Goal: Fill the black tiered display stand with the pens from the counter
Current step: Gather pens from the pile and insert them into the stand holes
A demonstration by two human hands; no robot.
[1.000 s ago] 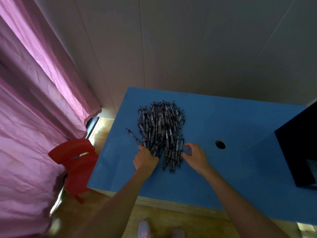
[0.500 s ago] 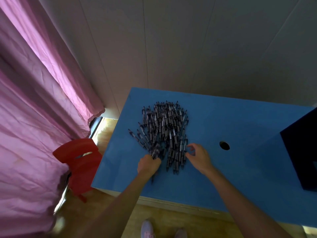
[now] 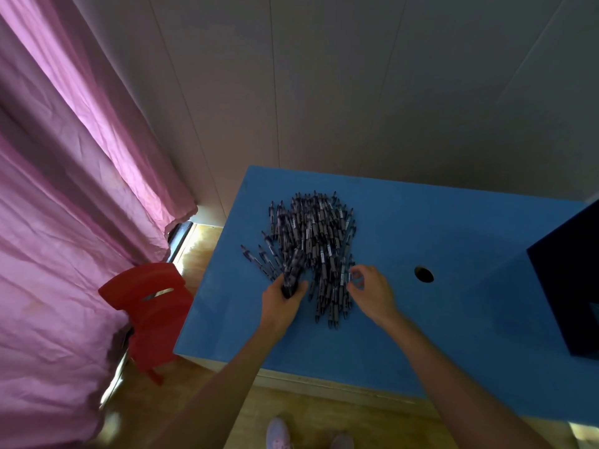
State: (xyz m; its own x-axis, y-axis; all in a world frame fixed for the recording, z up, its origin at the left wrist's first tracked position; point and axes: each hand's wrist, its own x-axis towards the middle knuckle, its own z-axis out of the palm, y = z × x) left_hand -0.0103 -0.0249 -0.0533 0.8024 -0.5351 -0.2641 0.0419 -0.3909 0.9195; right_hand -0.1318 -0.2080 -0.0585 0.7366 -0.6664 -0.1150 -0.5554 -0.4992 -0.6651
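Observation:
A big heap of dark pens (image 3: 312, 233) lies on the blue counter (image 3: 421, 228), towards its left end. My left hand (image 3: 281, 303) grips a small bundle of pens (image 3: 293, 270) at the heap's near left edge. My right hand (image 3: 369, 290) is at the heap's near right edge, its thumb and fingers curled close around a pen's end; whether they pinch it is unclear. The black tiered display stand (image 3: 570, 283) shows only in part at the right edge, and its tiers are cut off.
A round cable hole (image 3: 423, 274) sits in the counter between the pens and the stand. A red plastic chair (image 3: 152, 306) stands left of the counter, beside a pink curtain (image 3: 64, 205). The wall runs right behind the counter.
My left hand has closed round a bundle of pens and raised it at the heap's left edge. My right hand has stayed at the heap's right edge.

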